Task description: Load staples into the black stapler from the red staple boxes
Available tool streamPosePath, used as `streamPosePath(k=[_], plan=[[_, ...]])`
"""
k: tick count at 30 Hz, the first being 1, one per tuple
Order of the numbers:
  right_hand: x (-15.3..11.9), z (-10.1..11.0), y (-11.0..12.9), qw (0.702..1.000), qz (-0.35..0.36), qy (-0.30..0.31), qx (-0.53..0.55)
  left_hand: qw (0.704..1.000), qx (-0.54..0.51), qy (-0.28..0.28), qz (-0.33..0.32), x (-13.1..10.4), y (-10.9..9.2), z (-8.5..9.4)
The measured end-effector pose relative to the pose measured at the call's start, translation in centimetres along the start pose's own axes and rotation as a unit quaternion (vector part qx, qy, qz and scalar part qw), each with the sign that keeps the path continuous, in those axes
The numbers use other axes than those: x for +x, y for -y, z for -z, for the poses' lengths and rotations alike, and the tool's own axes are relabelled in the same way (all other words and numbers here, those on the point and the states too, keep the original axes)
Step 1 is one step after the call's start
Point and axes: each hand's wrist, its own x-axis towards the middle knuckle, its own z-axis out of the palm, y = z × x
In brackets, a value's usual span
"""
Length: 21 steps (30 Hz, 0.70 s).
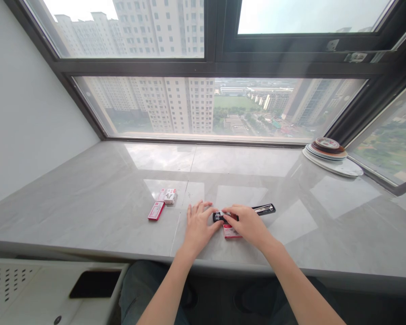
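A black stapler (pixel 264 209) lies on the grey stone sill, its top swung open and its metal inside showing at the right. My left hand (pixel 199 225) rests at the stapler's left end, thumb and forefinger closed on it, the other fingers touching the sill. Over the stapler's left part, my right hand (pixel 246 222) is closed in a pinch; what lies between its fingertips is too small to name. Partly under my right hand is a red and white box (pixel 230 231). To the left are a red box (pixel 156 211) and a small white box (pixel 170 196).
Stacked plates or coasters (pixel 328 151) stand at the back right by the window. The sill's front edge (pixel 149 255) runs just before my legs. Below left, a dark phone-like slab (pixel 94 284) lies on a white surface. A wall bounds the left side.
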Motion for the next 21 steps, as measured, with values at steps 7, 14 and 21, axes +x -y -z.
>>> streamPosePath(k=[7, 14, 21], plan=[[-0.8, -0.2, 0.3, 0.994, -0.088, -0.055, -0.043, 1.000, -0.004, -0.003, 0.002, -0.1, -0.1, 0.0], [-3.2, -0.8, -0.9, 0.980, -0.140, -0.065, 0.128, 1.000, -0.002, -0.001, -0.002, -0.2, -0.2, -0.1], [-6.2, 3.6, -7.0, 0.879, -0.319, -0.030, 0.353, 1.000, 0.002, 0.010, -0.009, -0.1, -0.3, -0.1]])
